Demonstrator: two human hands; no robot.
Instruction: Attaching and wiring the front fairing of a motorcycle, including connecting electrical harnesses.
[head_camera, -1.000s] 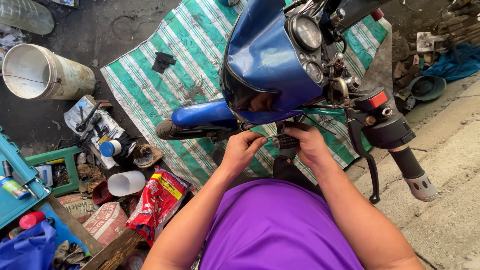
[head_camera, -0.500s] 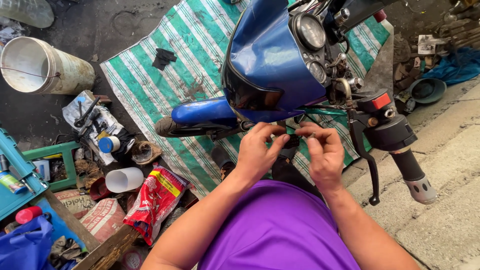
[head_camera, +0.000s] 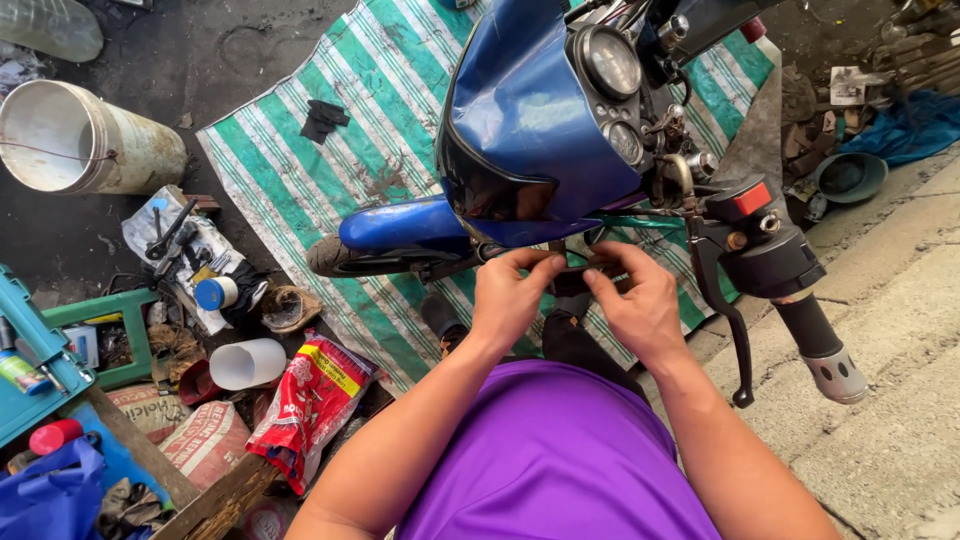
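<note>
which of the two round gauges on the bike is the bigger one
The upper gauge, at the top of the blue fairing. The smaller gauge sits below it, closer to the hands.

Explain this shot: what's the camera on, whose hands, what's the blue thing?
One camera, worn on a person's head, looking down past their purple shirt. Both bare hands are their own: left hand and right hand pinch a small dark part together just under the blue motorbike fairing. What the part is, I cannot tell. To the right is the handlebar grip with its lever. The bike stands on a green striped tarp. At left lie a white bucket on its side, tools and a red bag.
</note>
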